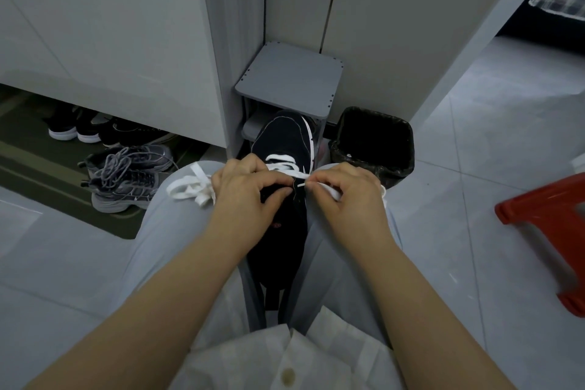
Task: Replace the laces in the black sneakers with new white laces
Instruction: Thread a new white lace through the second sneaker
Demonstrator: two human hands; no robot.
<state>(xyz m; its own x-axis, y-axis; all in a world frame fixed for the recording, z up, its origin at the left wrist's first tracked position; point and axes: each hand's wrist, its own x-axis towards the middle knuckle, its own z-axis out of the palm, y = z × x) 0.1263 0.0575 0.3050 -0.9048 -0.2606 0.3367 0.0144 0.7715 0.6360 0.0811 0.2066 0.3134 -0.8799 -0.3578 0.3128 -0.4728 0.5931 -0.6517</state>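
While the black sneaker (286, 143) is wedged between the knees, the white lace (190, 188) is being threaded: its tip is pinched by the right hand (345, 196), the eyelet edge by the left hand (247, 193). Next, the tip must probably be guided through an eyelet.

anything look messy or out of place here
The grey sneakers at left are heaped one atop the other, laces loose, unlike the dark shoes lined up behind them. Nothing looks spilled.

Dim cool indoor light, soft focus, wide-angle edge bending
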